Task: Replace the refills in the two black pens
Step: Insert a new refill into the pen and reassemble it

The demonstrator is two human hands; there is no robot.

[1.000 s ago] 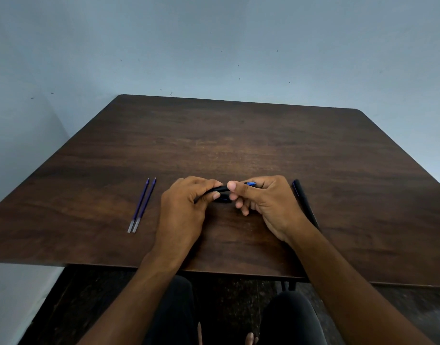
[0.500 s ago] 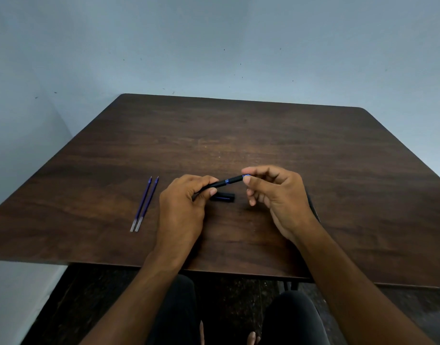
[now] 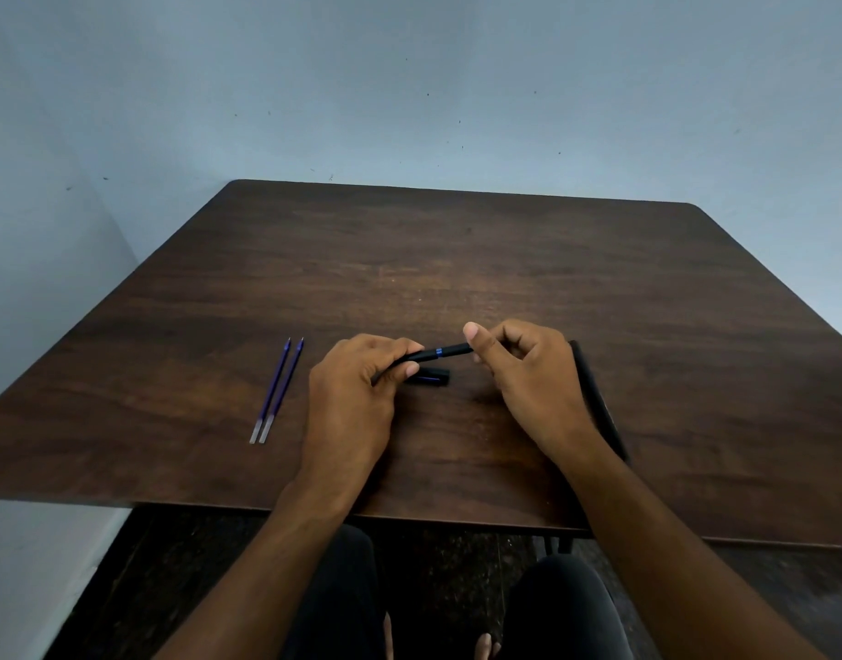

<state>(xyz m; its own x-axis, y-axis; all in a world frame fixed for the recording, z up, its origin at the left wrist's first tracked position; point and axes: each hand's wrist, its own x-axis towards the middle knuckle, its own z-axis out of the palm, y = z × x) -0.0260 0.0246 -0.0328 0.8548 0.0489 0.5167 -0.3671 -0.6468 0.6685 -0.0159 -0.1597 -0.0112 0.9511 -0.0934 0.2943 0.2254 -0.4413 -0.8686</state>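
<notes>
Both hands hold one black pen (image 3: pixel 433 353) with a blue ring, just above the table. My left hand (image 3: pixel 357 393) grips its barrel. My right hand (image 3: pixel 528 373) pinches its tip end between thumb and fingers. The pen's black cap (image 3: pixel 428 376) lies on the table under the pen. The second black pen (image 3: pixel 600 402) lies on the table behind my right wrist, partly hidden by it. Two blue refills (image 3: pixel 277 390) lie side by side to the left of my left hand.
The dark wooden table (image 3: pixel 457 259) stands against a pale blue wall. Its near edge runs just in front of my knees. A dark floor shows below the edge.
The cap has come off and now lies on the table. My hands have drawn apart and lifted the uncapped pen slightly; my right hand now pinches its tip end.
</notes>
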